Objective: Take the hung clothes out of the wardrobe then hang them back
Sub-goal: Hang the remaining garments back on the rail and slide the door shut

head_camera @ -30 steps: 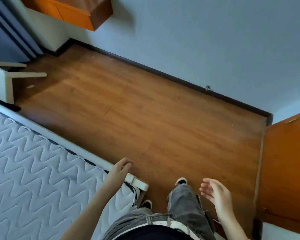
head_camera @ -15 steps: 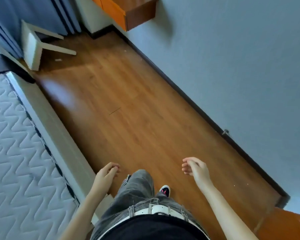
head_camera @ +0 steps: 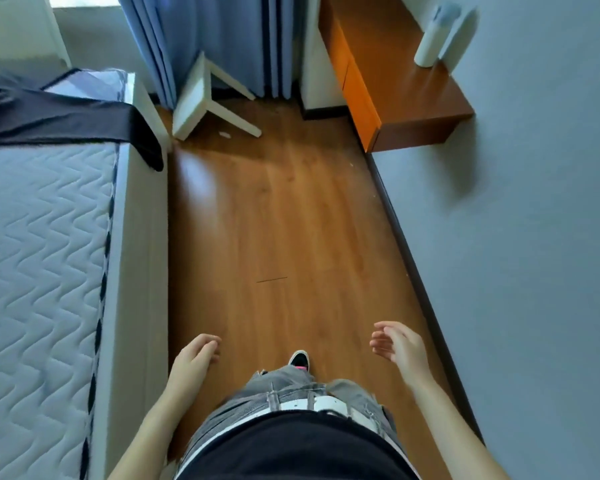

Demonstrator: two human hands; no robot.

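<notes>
A dark garment (head_camera: 59, 119) lies spread over the far end of the mattress (head_camera: 39, 258) on the left, one end drooping over the bed's edge. My left hand (head_camera: 196, 358) hangs low beside the bed frame with loosely curled fingers and holds nothing. My right hand (head_camera: 397, 346) is out in front of my hip, fingers apart and empty. Both hands are far from the garment. The wardrobe is out of view.
A wooden floor strip (head_camera: 274, 237) runs between the bed and the blue wall (head_camera: 534, 237). A white stool (head_camera: 201, 98) lies tipped over by the blue curtain (head_camera: 215, 39). An orange-fronted wooden desk (head_camera: 395, 84) carries a white bottle (head_camera: 430, 39).
The view has swung left, away from the orange wardrobe door, and now looks along the floor toward the curtain and desk. Both hands stayed low and empty.
</notes>
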